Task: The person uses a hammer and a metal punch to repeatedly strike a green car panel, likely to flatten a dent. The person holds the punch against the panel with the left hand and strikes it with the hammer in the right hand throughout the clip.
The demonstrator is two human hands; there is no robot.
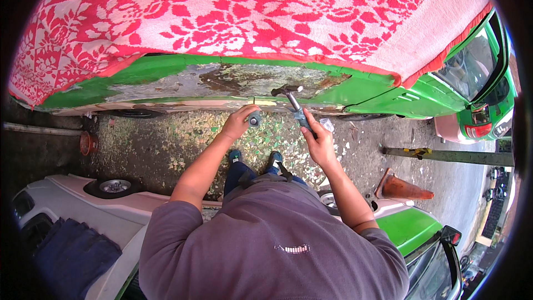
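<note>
My right hand [320, 143] is wrapped round the grip of a hammer [294, 100]. Its dark head is up against, or just in front of, the car's side panel. In my left hand [237, 123], the fingers close on a small grey metal block [254, 119] with a round light spot on its end, held below the panel's lower edge. The green car side [277, 80] has a long patch stripped to bare grey and rusty brown metal, with flaked edges. I cannot tell whether the hammer touches it.
A red and pink floral blanket [233, 11] covers the car's upper part. Paint flakes [166, 141] litter the ground around my feet. Behind me stands another car [133, 211]. To the right are a fallen orange cone [405, 187] and a pole [461, 157]; a reddish bucket [88, 143] is at left.
</note>
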